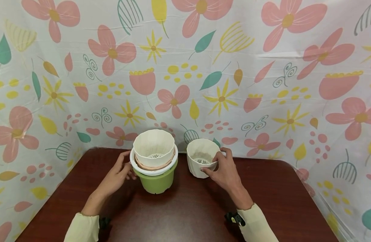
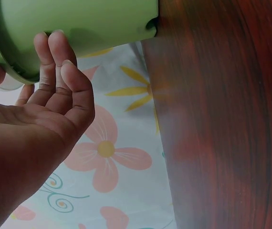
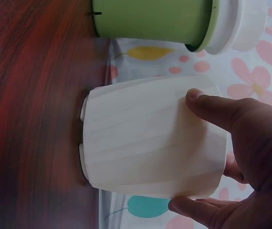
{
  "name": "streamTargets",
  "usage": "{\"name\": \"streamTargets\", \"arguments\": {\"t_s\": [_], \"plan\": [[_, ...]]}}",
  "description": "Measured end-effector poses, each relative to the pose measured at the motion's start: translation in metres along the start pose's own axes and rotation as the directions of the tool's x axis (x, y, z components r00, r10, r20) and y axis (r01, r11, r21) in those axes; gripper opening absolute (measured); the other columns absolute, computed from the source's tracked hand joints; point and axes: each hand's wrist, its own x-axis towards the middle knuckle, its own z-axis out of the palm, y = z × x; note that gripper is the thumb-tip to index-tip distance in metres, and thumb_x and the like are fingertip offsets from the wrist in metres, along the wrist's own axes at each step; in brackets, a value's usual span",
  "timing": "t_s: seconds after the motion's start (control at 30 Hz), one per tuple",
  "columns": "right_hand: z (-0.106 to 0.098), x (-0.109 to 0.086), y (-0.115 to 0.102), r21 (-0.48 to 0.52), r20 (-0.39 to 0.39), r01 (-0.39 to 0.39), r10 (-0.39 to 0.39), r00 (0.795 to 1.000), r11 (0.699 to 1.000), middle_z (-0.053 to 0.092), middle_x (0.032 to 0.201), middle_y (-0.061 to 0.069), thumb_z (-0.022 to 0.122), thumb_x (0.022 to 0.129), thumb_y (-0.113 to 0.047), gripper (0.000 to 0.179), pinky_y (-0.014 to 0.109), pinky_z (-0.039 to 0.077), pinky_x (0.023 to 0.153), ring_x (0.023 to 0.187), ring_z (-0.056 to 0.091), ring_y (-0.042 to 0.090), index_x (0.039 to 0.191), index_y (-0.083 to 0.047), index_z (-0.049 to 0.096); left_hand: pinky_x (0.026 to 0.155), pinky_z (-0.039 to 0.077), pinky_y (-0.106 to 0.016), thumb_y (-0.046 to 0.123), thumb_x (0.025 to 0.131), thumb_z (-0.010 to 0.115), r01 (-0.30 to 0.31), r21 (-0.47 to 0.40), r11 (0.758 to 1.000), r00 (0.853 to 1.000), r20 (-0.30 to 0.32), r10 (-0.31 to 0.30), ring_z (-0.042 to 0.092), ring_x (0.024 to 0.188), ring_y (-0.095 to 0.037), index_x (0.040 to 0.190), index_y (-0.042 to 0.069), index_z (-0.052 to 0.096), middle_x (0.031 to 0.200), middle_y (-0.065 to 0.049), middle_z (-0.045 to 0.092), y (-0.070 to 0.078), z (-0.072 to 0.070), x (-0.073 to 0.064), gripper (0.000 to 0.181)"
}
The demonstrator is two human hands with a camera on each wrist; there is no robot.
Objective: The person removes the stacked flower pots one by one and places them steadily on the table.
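Note:
On the table stands a stack of flower pots: a green pot [image 1: 157,181] at the bottom, a white-rimmed pot [image 1: 152,173] in it, then a peach pot [image 1: 156,167], and a cream fluted pot [image 1: 153,144] on top. My left hand [image 1: 116,174] rests against the stack's left side, its fingers at the rims; in the left wrist view, loosely bent fingers [image 2: 62,62] lie beside the green wall. To the right, my right hand [image 1: 227,168] grips a second cream pot [image 1: 194,166] at its rim and side. That pot has a perforated base and sits at the table surface.
A dark red-brown wooden table [image 1: 173,215] lies under the pots. Close behind it hangs a white cloth [image 1: 179,50] printed with flowers and leaves, which also covers both sides. A short gap separates the stack from the second cream pot.

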Motion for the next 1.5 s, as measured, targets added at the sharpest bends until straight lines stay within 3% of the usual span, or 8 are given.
{"name": "streamTargets", "arguments": {"t_s": [0.23, 0.67, 0.93, 1.1, 1.5], "plan": [[-0.002, 0.000, -0.002, 0.016, 0.000, 0.001, 0.000, 1.000, 1.000, 0.042, 0.148, 0.027, 0.098, 0.076, -0.036, 0.057, 0.053, 0.059, 0.081, 0.100, 0.067, 0.044, 0.091, -0.005, 0.054, 0.082, 0.054, -0.038, 0.027, 0.118, 0.039, 0.000, 0.001, 1.000, 1.000, 0.002, 0.000, 0.070, 0.091, -0.029, 0.160, 0.022, 0.027, 0.099, -0.010, 0.071, 0.000, -0.001, 0.001, 0.044], [-0.004, -0.002, -0.002, 0.008, 0.016, -0.001, 0.001, 1.000, 1.000, 0.042, 0.148, 0.027, 0.097, 0.077, -0.037, 0.055, 0.046, 0.056, 0.074, 0.091, 0.064, 0.036, 0.096, -0.006, 0.056, 0.082, 0.054, -0.038, 0.026, 0.117, 0.039, 0.005, 0.006, 1.000, 1.000, 0.004, -0.005, 0.070, 0.090, -0.028, 0.160, 0.021, 0.027, 0.098, -0.011, 0.071, 0.000, 0.000, -0.001, 0.044], [-0.008, 0.000, -0.003, -0.001, 0.033, -0.004, 0.004, 0.999, 1.000, 0.042, 0.147, 0.025, 0.096, 0.080, -0.037, 0.054, 0.041, 0.051, 0.069, 0.077, 0.056, 0.026, 0.107, -0.006, 0.062, 0.082, 0.054, -0.036, 0.027, 0.118, 0.040, 0.012, -0.002, 1.000, 1.000, 0.008, -0.012, 0.070, 0.090, -0.029, 0.160, 0.022, 0.027, 0.100, -0.011, 0.071, -0.001, 0.000, 0.000, 0.044], [-0.009, 0.000, -0.005, 0.002, 0.050, -0.009, 0.009, 0.999, 1.000, 0.043, 0.149, 0.024, 0.094, 0.082, -0.037, 0.057, 0.041, 0.051, 0.070, 0.077, 0.055, 0.024, 0.116, -0.003, 0.064, 0.082, 0.054, -0.036, 0.027, 0.118, 0.040, 0.011, 0.006, 1.000, 1.000, 0.003, -0.011, 0.069, 0.090, -0.028, 0.159, 0.022, 0.027, 0.100, -0.010, 0.071, -0.001, -0.001, -0.002, 0.044], [-0.017, 0.000, -0.008, -0.015, -0.005, 0.040, -0.040, 0.999, 0.999, 0.046, 0.145, 0.027, 0.092, 0.085, -0.038, 0.062, 0.044, 0.054, 0.072, 0.080, 0.059, 0.026, 0.126, 0.000, 0.064, 0.082, 0.054, -0.036, 0.028, 0.118, 0.039, 0.008, -0.006, 1.000, 1.000, 0.010, -0.007, 0.069, 0.091, -0.028, 0.160, 0.022, 0.027, 0.099, -0.011, 0.072, -0.001, -0.001, 0.000, 0.044]]}}
